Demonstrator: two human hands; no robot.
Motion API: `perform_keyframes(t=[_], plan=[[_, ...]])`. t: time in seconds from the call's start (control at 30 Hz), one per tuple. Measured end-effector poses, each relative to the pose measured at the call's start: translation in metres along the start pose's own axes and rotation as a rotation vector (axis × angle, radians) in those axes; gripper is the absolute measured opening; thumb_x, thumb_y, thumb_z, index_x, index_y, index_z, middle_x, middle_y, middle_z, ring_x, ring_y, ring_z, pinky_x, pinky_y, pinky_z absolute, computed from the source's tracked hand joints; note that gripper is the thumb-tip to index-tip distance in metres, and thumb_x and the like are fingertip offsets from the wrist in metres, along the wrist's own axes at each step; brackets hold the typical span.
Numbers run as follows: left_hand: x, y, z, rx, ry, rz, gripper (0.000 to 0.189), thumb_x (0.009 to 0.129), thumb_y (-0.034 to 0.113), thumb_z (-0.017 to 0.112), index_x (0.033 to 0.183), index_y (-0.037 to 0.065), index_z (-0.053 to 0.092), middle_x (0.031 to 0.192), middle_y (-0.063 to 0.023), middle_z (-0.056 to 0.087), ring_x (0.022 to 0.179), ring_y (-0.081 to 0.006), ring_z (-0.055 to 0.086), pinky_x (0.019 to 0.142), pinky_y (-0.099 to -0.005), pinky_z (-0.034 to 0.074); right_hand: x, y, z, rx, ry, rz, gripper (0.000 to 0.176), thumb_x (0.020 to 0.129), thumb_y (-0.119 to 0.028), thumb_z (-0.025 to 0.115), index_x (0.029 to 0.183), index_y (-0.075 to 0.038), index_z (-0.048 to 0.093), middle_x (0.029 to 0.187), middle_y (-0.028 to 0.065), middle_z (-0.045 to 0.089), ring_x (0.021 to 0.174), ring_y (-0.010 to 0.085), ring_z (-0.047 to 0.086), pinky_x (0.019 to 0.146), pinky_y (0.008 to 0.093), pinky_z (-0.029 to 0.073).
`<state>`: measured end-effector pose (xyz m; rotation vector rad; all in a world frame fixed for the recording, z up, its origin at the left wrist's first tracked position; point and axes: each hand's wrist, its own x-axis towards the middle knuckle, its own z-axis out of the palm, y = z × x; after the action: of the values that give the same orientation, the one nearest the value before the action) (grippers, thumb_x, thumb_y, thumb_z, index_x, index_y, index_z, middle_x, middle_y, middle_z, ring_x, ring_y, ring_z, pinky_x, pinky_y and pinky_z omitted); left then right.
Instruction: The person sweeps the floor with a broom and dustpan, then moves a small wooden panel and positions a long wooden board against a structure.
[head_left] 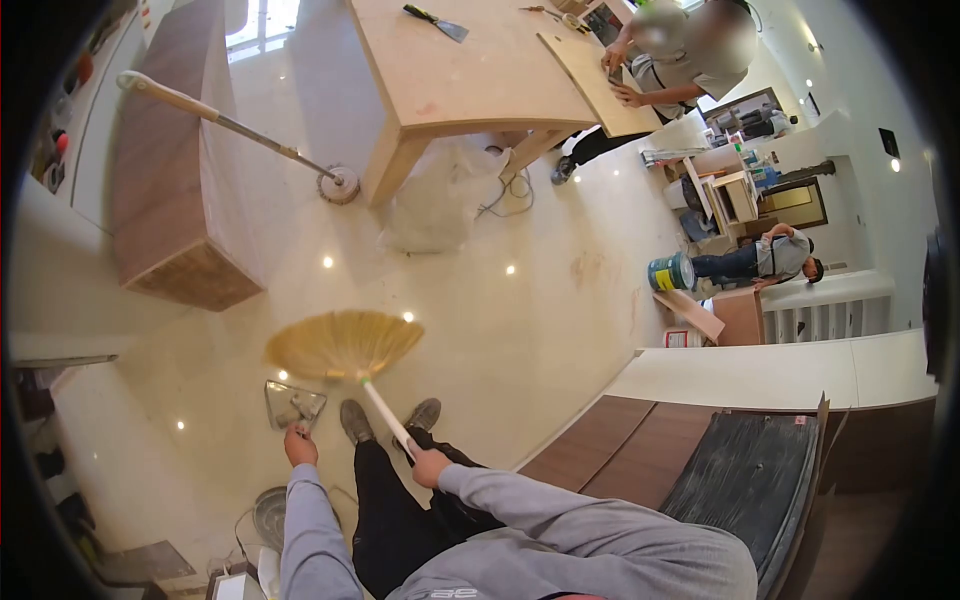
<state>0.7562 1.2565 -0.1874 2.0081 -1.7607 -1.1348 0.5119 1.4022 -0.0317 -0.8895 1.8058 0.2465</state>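
My right hand point(430, 467) is closed around the pale handle of a broom point(345, 342). Its wide yellow bristle fan spreads over the shiny floor in front of my shoes. At the lower left, my left hand point(300, 445) grips the handle end of a small dustpan point(292, 402), which has some debris in it. The dustpan is just left of my shoes, close below the left part of the bristles.
A wooden table point(470, 75) stands ahead, bearing a scraper point(437, 22). One person works at a board point(600, 80) on it; another person point(775, 258) stands farther right near a paint bucket point(670, 272). A long-handled round brush point(338, 185) leans against a brown cabinet point(180, 160) at left.
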Motion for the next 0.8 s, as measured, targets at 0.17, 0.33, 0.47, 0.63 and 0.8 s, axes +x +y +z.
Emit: perform_keyframes(t=[0.17,0.33,0.47,0.63,0.8], plan=[[-0.011,0.004,-0.017,0.015,0.023,-0.063,0.013,0.076,0.000,0.064,0.084,0.002,0.054,0.077,-0.0163,0.060,0.072,-0.0328,0.059,0.068,-0.0379,0.047,-0.074,0.040,-0.043,0.161,-0.047,-0.108,0.065,0.083,-0.025,0.053,0.142,-0.017,0.028,0.090,0.0225,0.063,0.068,0.0324,0.063,0.065,0.0397,0.051],[-0.031,-0.012,-0.030,-0.120,0.071,-0.052,0.013,0.076,0.000,0.064,0.083,0.003,0.053,0.075,-0.0156,0.061,0.070,-0.0297,0.060,0.068,-0.0362,0.048,-0.176,0.058,-0.134,0.359,-0.107,0.060,0.065,0.081,-0.027,0.060,0.139,-0.014,0.035,0.082,0.0150,0.063,0.053,0.0227,0.059,0.050,0.0355,0.049],[-0.042,0.017,-0.055,-0.159,0.069,0.026,0.013,0.075,0.002,0.065,0.082,0.004,0.054,0.073,-0.0143,0.061,0.068,-0.0257,0.060,0.067,-0.0356,0.048,-0.218,0.091,-0.166,0.494,0.013,0.163,0.054,0.082,-0.024,0.060,0.131,-0.008,0.043,0.067,0.0078,0.056,0.048,0.0171,0.053,0.040,0.0326,0.044],[-0.041,0.061,-0.074,-0.114,0.029,0.024,0.014,0.076,0.005,0.067,0.082,0.004,0.054,0.071,-0.0136,0.061,0.065,-0.0260,0.060,0.065,-0.0368,0.049,-0.201,0.166,-0.173,0.631,0.091,0.144,0.049,0.081,-0.019,0.060,0.126,-0.006,0.046,0.065,0.0080,0.054,0.046,0.0172,0.053,0.038,0.0329,0.043],[-0.029,0.111,-0.079,-0.031,0.026,0.084,0.014,0.076,0.008,0.068,0.083,0.004,0.056,0.073,-0.0152,0.062,0.067,-0.0272,0.062,0.064,-0.0373,0.049,-0.154,0.236,-0.178,0.761,0.175,0.290,0.039,0.081,-0.012,0.055,0.117,0.001,0.048,0.069,0.0120,0.055,0.046,0.0213,0.056,0.038,0.0349,0.044]])
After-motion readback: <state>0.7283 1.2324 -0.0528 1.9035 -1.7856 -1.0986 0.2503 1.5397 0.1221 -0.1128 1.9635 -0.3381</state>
